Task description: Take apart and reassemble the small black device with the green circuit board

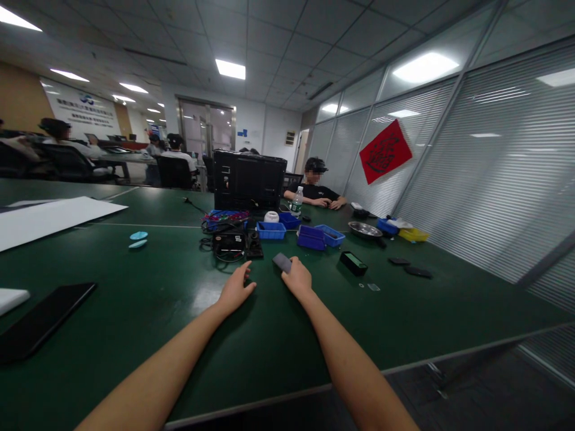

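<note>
My right hand is closed around one end of a small grey rectangular block, just above or on the green table; contact with the surface is hard to tell. What exactly the block is does not show. To its left, my left hand is open over the tabletop, thumb and fingers apart, with nothing in it. Beyond the hands lie a black boxy device with cables and a black stand-like part. A black box with a green top sits to the right of my right hand.
Blue bins, a baseball, a water bottle and a monitor stand farther back. A metal pan and yellow tray are at right. A black panel lies left. A person sits across the table.
</note>
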The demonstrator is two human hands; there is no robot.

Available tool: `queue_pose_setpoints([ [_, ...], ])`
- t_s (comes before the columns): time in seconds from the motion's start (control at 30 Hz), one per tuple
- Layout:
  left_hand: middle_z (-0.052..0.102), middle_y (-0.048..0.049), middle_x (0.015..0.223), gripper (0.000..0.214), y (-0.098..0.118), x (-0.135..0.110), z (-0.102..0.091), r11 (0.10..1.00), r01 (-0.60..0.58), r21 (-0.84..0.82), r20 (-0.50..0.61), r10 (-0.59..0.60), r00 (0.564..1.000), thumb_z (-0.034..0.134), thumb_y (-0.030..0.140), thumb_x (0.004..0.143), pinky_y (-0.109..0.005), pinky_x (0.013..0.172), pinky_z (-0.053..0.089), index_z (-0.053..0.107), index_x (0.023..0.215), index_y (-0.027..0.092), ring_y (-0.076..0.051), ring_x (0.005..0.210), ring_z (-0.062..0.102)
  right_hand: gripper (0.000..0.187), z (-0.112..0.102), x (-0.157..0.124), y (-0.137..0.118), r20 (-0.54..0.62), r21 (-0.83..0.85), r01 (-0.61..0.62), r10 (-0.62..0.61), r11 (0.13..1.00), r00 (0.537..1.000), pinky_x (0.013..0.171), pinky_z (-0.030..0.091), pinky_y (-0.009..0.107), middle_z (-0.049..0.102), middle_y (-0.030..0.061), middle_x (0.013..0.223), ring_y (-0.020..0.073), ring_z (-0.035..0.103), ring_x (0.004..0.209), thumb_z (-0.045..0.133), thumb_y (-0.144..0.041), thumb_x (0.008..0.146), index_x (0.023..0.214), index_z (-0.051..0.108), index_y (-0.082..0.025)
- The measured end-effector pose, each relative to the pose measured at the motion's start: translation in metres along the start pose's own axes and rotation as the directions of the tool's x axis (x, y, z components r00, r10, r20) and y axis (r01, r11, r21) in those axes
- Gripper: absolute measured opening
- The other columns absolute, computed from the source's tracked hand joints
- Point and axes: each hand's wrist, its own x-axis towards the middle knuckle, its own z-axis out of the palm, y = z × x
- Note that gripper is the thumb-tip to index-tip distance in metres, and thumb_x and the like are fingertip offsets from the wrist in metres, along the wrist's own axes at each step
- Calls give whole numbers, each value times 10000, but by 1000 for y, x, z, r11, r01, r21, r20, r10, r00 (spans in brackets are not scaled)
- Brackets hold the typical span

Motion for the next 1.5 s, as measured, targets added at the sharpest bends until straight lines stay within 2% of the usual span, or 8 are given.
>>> queue_pose_setpoints([
  [0.33, 551, -73, 1075, 635, -2, 1, 2, 1000, -15, -17, -5, 15, 1000, 565, 234, 676, -326, 825, 448, 361, 1276, 191, -165, 890, 556, 287, 5, -19, -24, -104, -243, 224, -255, 944, 961, 758, 372, 406, 487, 164, 1088, 287, 445, 975, 530, -229, 764, 1041, 481, -173],
  [0.5, 548, -75, 1075, 635, -2, 0, 2, 1000, -18, -8, -9, 18, 1000, 565, 231, 678, -334, 833, 444, 357, 1276, 190, -168, 889, 554, 328, 1, -21, -25, -100, -39, 228, -231, 973, 968, 773, 374, 372, 501, 132, 1061, 267, 445, 991, 499, -435, 780, 1008, 524, -200],
  [0.6, 549, -72, 1076, 626, -3, 0, 2, 1000, -11, -9, -7, 10, 1000, 561, 238, 683, -324, 819, 448, 361, 1275, 193, -167, 889, 555, 287, -1, -9, -11, -172, 151, 98, -72, 984, 982, 741, 394, 310, 547, 94, 1011, 213, 497, 935, 368, -390, 847, 962, 556, -205],
  [0.7, 560, -68, 1058, 612, -3, 1, 1, 1000, 6, -29, -9, -6, 1000, 556, 247, 690, -311, 810, 451, 367, 1268, 183, -157, 879, 557, 286, 4, 6, 6, -107, 351, -23, 64, 936, 992, 750, 409, 276, 592, 71, 954, 176, 548, 869, 364, -330, 839, 956, 580, -183],
  [0.97, 572, -88, 1063, 603, -2, 3, 2, 996, 24, -91, -2, -25, 1000, 545, 377, 719, -310, 786, 458, 381, 1256, 158, -163, 870, 568, 329, 28, 3, -5, 2, 537, 55, -67, 842, 998, 755, 455, 271, 627, 82, 959, 172, 595, 847, 454, -294, 791, 1056, 572, -140],
  [1.17, 438, -116, 1273, 683, 4, 0, -2, 990, -142, 20, -32, 143, 989, 598, 398, 676, -367, 982, 325, 367, 1277, 170, -219, 1166, 414, 345, 44, -20, -41, 175, 750, -62, -108, 659, 979, 357, 415, 204, 623, 57, 877, 75, 516, 390, 476, -368, 768, 1036, 534, -160],
  [1.37, 390, -102, 1323, 673, 5, 0, 1, 989, -102, 110, -121, 116, 986, 605, 288, 640, -367, 1029, 273, 385, 1267, 180, -224, 1242, 330, 267, 52, -18, -46, 125, 908, -62, -126, 414, 984, 303, 355, 178, 582, 3, 620, 82, 496, 375, 474, -398, 723, 754, 555, -146],
  [1.5, 442, -100, 1290, 631, 11, -3, 1, 995, -37, 88, -137, 49, 989, 541, 222, 669, -330, 1015, 304, 374, 1273, 148, -204, 1203, 393, 225, 52, -9, -38, 47, 921, -31, -31, 389, 998, 291, 280, 168, 566, -13, 551, 56, 422, 325, 481, -359, 708, 698, 552, -146],
])
